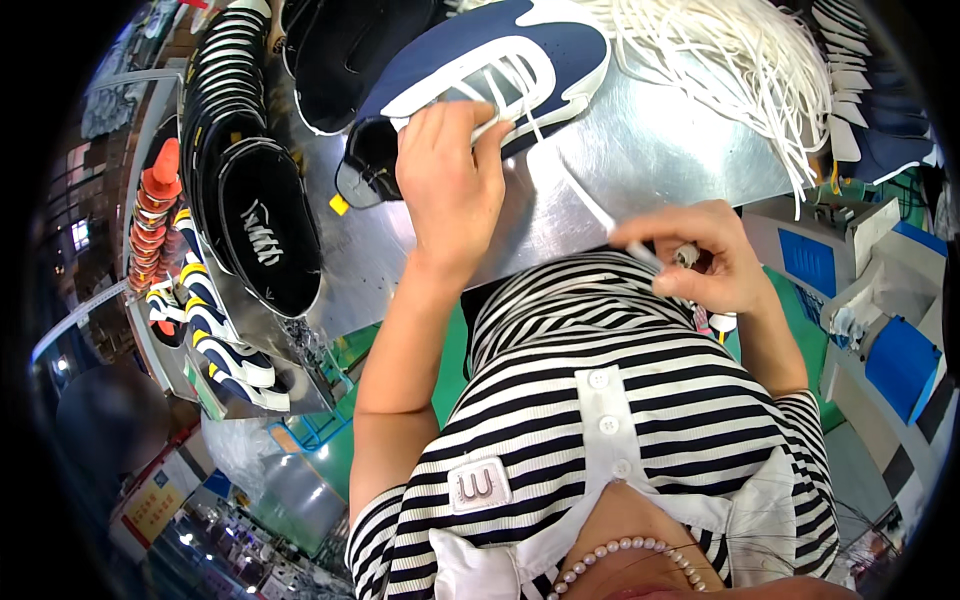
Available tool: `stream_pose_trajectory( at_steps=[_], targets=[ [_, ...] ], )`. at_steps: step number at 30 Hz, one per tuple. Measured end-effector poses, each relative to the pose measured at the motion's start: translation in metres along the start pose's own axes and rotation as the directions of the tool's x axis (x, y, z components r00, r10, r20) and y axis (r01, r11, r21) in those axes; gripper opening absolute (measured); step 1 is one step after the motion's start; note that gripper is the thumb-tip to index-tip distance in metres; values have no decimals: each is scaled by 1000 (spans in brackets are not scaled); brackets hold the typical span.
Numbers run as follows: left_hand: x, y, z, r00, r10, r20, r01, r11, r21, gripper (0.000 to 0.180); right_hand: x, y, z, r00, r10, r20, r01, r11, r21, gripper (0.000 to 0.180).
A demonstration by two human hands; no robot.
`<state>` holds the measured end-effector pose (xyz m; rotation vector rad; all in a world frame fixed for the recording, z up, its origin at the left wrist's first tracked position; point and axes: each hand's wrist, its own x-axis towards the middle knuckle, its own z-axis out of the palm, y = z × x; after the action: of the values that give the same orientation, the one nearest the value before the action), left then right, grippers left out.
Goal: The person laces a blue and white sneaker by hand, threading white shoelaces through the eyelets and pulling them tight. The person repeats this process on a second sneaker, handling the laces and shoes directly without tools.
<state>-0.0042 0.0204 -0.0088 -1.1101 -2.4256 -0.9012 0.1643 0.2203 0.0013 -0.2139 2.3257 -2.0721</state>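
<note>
From where I stand, the shoe (450, 45) lies on the desk (660, 130) at about twelve o'clock from the wearer's chest, its toe end toward one o'clock and its dark opening toward seven. I'd judge it light, the blue and white upper soft enough to give under a pinch, the pale sole edge rather stiffer; nothing about it looks fragile. On that shiny metal top it would probably slide if tugged, so the edge of the white lacing panel seems a sensible place to hold it. The lace (576, 184) should be limp and nearly weightless, best taken near its free end.

The left hand (450, 180) is on the near side of the shoe, thumb and forefinger clamped on the lacing edge, with the opening just beside it at about nine o'clock. The lace runs from the shoe toward four o'clock, fairly straight, to the right hand (715, 250), well apart from the shoe. There the thumb and forefinger tips stand apart with the lace passing between them; blur keeps me from telling whether anything is pinched. A bundle of laces (735, 75) spreads at one o'clock.
</note>
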Motion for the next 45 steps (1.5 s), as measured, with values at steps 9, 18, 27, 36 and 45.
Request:
stream_pose_trajectory(
  at_steps=[9,18,27,36,45],
  targets=[
    [16,17,-18,981,153,-120,-161,985,-58,18,85,0,8,943,172,-285,-158,985,69,20],
    [13,26,-29,976,168,-137,-178,982,-60,21,74,22,36,983,161,-84,-122,927,354,14],
    [-2,-3,-6,906,-166,390,178,984,7,17,75,22,23,937,60,-345,-96,992,-88,13],
    [8,-10,-4,846,-228,482,351,919,-180,26,117,48,10,887,-319,-334,142,876,-460,18],
    [0,-12,9,923,-175,344,208,976,-61,29,92,38,16,866,69,-495,-124,989,-80,18]
  ],
)
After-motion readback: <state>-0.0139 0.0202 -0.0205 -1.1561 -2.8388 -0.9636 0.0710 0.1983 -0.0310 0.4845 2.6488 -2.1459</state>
